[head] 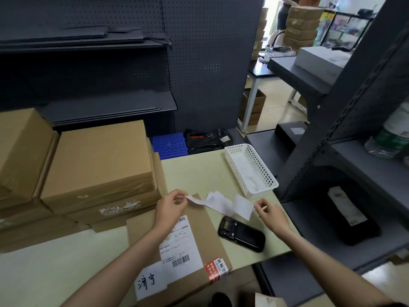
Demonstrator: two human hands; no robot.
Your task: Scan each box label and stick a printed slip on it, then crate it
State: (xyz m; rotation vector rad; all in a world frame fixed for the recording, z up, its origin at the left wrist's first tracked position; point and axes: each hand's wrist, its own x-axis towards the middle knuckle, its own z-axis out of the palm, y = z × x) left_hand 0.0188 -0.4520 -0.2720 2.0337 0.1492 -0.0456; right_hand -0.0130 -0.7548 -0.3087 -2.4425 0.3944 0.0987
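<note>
Both hands pinch the slip strip [223, 203] above the bench, left hand [171, 207] and right hand [269, 212] at opposite ends — light, floppy, tear-prone paper, best gripped at its edges.

Brown box [205, 229] with white label [180, 242], black scanner [242, 234], white perforated basket [261, 167], blue crate [169, 145].

Pale yellow-green tabletop [199, 171] carries stacked brown cardboard boxes [97, 160] at left and a flat labelled cardboard box [177, 240] at centre. Black handheld scanner [241, 233] and white perforated plastic basket [251, 169] at right.
</note>
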